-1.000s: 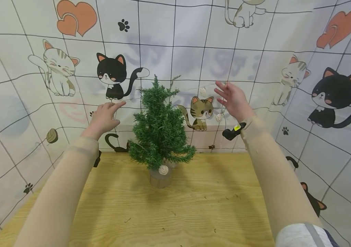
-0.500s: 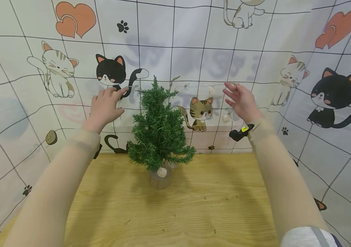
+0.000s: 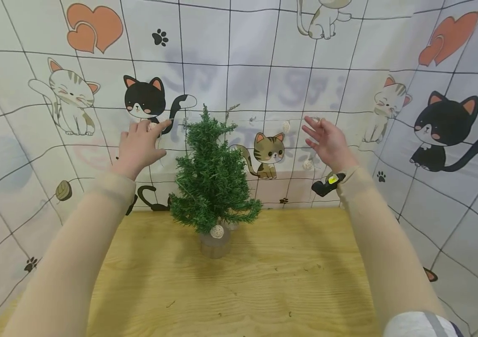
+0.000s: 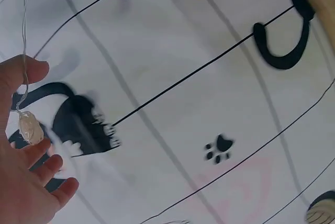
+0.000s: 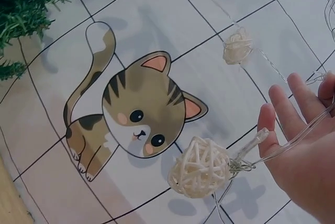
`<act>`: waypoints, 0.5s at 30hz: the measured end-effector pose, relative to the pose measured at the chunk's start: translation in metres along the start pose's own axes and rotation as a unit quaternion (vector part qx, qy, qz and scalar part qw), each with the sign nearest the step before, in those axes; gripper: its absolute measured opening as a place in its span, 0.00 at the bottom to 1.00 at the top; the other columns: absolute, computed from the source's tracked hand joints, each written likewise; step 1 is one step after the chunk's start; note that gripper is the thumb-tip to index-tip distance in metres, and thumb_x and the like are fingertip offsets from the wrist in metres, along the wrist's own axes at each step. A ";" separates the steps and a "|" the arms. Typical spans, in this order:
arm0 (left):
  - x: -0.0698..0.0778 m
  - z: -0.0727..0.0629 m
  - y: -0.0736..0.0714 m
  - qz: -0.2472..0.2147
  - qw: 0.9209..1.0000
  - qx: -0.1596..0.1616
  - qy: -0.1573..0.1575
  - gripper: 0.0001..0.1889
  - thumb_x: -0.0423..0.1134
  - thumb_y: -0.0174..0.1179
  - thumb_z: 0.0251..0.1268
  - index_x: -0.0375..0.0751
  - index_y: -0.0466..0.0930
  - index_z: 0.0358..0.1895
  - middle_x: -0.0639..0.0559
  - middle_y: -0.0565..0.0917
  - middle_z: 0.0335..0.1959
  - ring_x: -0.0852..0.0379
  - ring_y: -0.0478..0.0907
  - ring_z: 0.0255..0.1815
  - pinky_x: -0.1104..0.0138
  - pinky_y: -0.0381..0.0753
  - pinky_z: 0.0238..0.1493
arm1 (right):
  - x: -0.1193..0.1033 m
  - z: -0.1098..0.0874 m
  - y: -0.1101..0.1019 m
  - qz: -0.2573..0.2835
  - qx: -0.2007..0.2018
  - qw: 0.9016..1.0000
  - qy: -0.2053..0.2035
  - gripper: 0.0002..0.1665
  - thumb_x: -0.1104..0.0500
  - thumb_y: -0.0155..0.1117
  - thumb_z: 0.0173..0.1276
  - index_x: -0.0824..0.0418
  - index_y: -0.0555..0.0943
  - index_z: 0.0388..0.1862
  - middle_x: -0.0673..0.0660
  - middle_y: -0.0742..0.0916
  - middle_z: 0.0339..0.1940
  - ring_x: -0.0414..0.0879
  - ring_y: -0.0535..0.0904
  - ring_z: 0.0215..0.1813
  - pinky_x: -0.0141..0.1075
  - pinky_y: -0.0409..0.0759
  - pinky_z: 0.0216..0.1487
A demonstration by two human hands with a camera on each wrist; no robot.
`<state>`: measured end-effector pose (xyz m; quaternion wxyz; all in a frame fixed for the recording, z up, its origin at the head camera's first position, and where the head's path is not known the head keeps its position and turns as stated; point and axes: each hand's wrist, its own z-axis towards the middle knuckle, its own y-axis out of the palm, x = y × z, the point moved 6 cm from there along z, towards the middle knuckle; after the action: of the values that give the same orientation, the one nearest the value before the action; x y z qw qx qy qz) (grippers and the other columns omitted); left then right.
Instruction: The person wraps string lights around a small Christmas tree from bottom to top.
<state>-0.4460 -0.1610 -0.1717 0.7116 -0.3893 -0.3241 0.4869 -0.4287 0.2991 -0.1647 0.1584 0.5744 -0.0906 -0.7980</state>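
The artificial Christmas tree (image 3: 213,173) stands near the back edge of the tabletop (image 3: 180,290), and the rattan-ball light string (image 5: 201,167) hangs behind it, between the hands. The right hand (image 3: 327,142) seems to pinch the wire with thumb and forefinger, other fingers loosely extended; the left hand (image 3: 140,147) has its fingers spread, and whether they grip the wire I cannot tell. If the wire catches a branch, a strong pull could tip the tree; a loose left hold could let the string slip down.
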 end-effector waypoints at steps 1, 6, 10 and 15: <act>-0.003 -0.003 0.007 -0.006 1.000 -0.007 -0.005 0.42 0.44 0.60 0.63 0.64 0.49 0.77 0.30 0.54 0.72 0.26 0.52 0.67 0.32 0.56 0.56 | 0.003 -0.001 0.000 -0.007 -0.002 1.000 0.003 0.18 0.53 0.36 0.82 0.58 0.67 0.32 0.53 0.63 0.76 0.50 0.55 0.76 0.48 0.49 0.70; -0.014 -0.012 0.041 -0.038 0.998 -0.050 -0.018 0.43 0.43 0.62 0.61 0.62 0.50 0.77 0.28 0.57 0.70 0.23 0.55 0.65 0.30 0.57 0.54 | 0.011 -0.008 -0.006 -0.030 -0.008 0.999 0.017 0.15 0.55 0.36 0.82 0.59 0.64 0.33 0.52 0.62 0.77 0.50 0.54 0.77 0.49 0.48 0.72; -0.018 -0.016 0.065 -0.053 0.995 -0.089 -0.009 0.43 0.43 0.61 0.61 0.59 0.49 0.78 0.28 0.61 0.68 0.23 0.60 0.62 0.31 0.63 0.50 | 0.009 -0.012 -0.014 -0.053 -0.007 0.998 0.012 0.15 0.54 0.36 0.82 0.60 0.63 0.35 0.52 0.62 0.77 0.50 0.55 0.76 0.49 0.46 0.74; -0.018 -0.018 0.096 -0.077 0.986 -0.145 0.006 0.41 0.44 0.58 0.64 0.56 0.48 0.78 0.29 0.63 0.67 0.26 0.66 0.59 0.34 0.69 0.46 | 0.007 -0.017 -0.024 -0.050 0.002 0.999 0.011 0.15 0.53 0.37 0.82 0.59 0.65 0.36 0.52 0.61 0.77 0.49 0.55 0.76 0.49 0.45 0.74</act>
<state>-0.4786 -0.1607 -0.2650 0.6851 -0.4652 -0.4160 0.3757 -0.4185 0.3199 -0.1842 0.1180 0.5870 -0.0620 -0.7986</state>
